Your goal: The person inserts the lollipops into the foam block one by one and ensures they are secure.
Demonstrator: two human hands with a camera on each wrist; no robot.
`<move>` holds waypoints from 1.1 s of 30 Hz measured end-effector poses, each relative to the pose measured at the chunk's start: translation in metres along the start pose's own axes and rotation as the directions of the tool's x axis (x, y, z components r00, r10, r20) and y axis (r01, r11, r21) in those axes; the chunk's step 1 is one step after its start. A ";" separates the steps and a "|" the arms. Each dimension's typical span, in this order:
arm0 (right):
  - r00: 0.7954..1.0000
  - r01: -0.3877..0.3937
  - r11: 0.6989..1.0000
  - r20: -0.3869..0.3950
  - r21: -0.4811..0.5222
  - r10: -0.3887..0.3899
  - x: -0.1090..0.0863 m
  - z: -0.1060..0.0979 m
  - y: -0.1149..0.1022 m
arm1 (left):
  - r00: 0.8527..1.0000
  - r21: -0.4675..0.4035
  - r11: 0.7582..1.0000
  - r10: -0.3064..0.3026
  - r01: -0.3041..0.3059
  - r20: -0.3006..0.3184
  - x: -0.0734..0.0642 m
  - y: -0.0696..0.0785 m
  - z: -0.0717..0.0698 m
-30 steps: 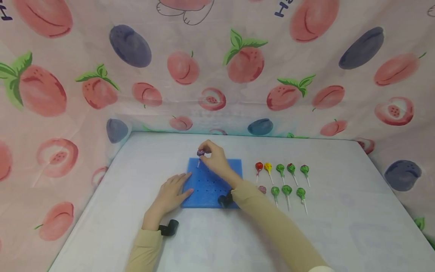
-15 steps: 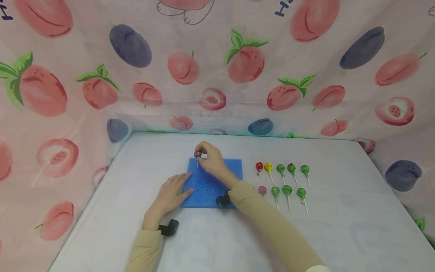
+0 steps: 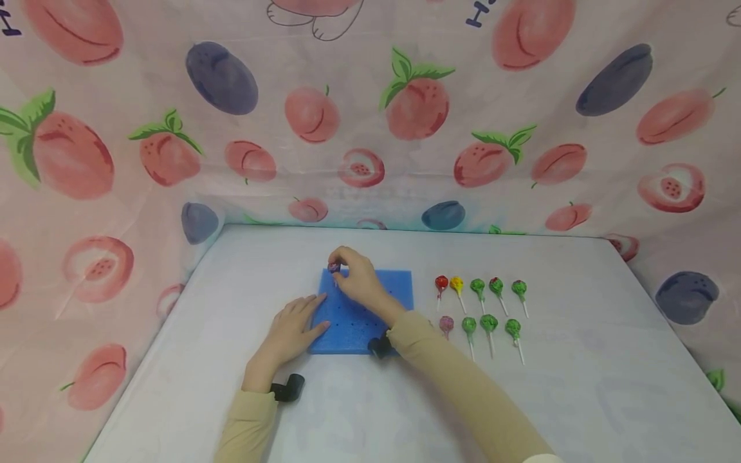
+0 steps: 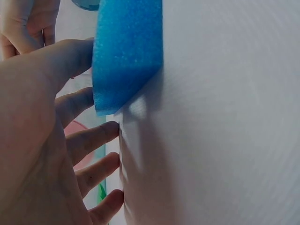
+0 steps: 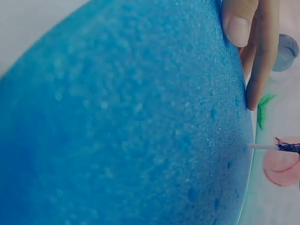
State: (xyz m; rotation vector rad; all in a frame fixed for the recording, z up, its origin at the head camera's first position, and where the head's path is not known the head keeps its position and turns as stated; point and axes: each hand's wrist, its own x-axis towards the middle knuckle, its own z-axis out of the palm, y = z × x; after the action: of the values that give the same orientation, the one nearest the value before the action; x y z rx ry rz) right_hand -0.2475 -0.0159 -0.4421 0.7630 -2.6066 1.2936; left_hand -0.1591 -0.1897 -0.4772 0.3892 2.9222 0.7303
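Observation:
My right hand (image 3: 360, 278) pinches a purple-wrapped lollipop (image 3: 334, 267) by its head over the far left corner of a blue foam board (image 3: 347, 341). In the right wrist view the white stick (image 5: 262, 146) points down, its end right at the board's holed surface. My left hand (image 3: 291, 329) lies spread along the board's left side, thumb and index fingertip at its edge. The left wrist view has those fingers straight against the foam block (image 4: 129, 51) and the table cloth. Part of the board is hidden under my right forearm.
Right of the board lie two rows of lollipops: a red one (image 3: 442, 283), a yellow one (image 3: 457, 284), a pink one (image 3: 446, 323) and several green ones (image 3: 489, 323). A fruit-print cloth (image 3: 359, 116) hangs behind the white table (image 3: 579, 386).
My right hand has shifted slightly left and down with the lollipop, and less of its stick shows above the board. The left hand has kept its place.

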 end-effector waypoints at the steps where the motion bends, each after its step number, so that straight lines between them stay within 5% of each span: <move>1: 1.000 0.006 1.000 -0.002 -0.004 -0.006 0.000 0.001 0.000 | 1.000 0.001 1.000 0.000 0.000 0.000 0.000 0.000 0.000; 21: 0.999 -0.032 0.999 0.009 0.030 0.031 -0.010 0.006 0.007 | 1.000 0.003 1.000 0.001 -0.001 -0.004 0.001 -0.001 0.002; 33: 0.998 -0.051 0.998 0.043 -0.040 0.052 -0.013 0.002 0.005 | 1.000 0.013 1.000 0.004 -0.004 -0.008 0.001 -0.002 0.003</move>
State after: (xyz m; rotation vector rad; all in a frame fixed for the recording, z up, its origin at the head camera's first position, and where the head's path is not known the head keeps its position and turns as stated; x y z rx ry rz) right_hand -0.2388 -0.0106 -0.4513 0.7305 -2.6946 1.2489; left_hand -0.1603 -0.1897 -0.4803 0.3946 2.9357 0.7158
